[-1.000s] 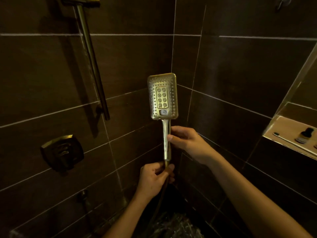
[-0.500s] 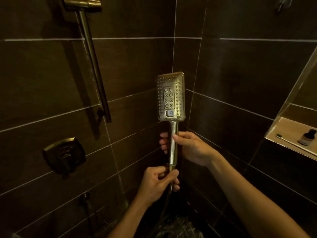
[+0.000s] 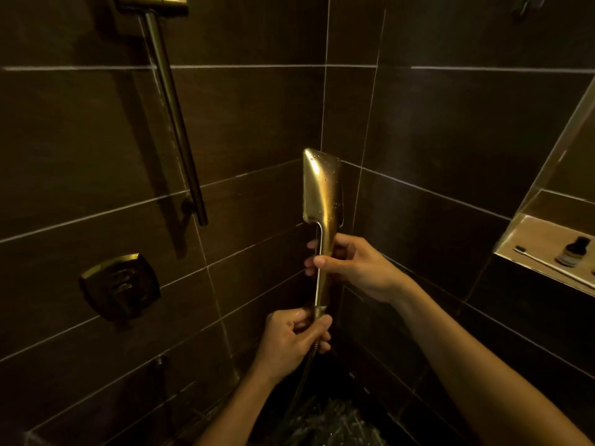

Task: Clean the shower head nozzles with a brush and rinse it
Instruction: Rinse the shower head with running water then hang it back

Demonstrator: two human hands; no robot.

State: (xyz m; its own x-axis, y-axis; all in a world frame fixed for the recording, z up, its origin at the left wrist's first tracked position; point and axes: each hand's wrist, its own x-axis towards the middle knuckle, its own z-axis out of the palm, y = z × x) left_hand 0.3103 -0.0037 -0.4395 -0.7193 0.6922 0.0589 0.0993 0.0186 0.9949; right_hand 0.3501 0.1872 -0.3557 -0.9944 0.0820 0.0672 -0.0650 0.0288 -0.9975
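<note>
The shower head (image 3: 322, 185) stands upright in the middle of the view, in the corner of the stall, with its smooth, droplet-spotted back toward the camera and the nozzle face turned away. The right hand (image 3: 351, 268) is clamped on the handle just below the head, fingers wrapped round it; the left hand (image 3: 293, 342), at 6 o'clock from the right, is closed on the base of the handle where the hose (image 3: 302, 381) joins. To do this step well, it seems best to keep the lower grip firm so the hose does not kink, and to roll the handle with the upper hand until the nozzles can be seen and reached. The brush (image 3: 547, 265) lies on the wall shelf (image 3: 528, 233) at 3 o'clock, well apart from both hands, beside a small dark bottle (image 3: 574, 252), so one hand will have to let go to fetch it. The walls are dark brown tile with pale joints; a slide rail (image 3: 174, 114) hangs at 11 o'clock, a control plate (image 3: 120, 284) sits at 9 o'clock, and the floor (image 3: 331, 423) below glistens wet.
</note>
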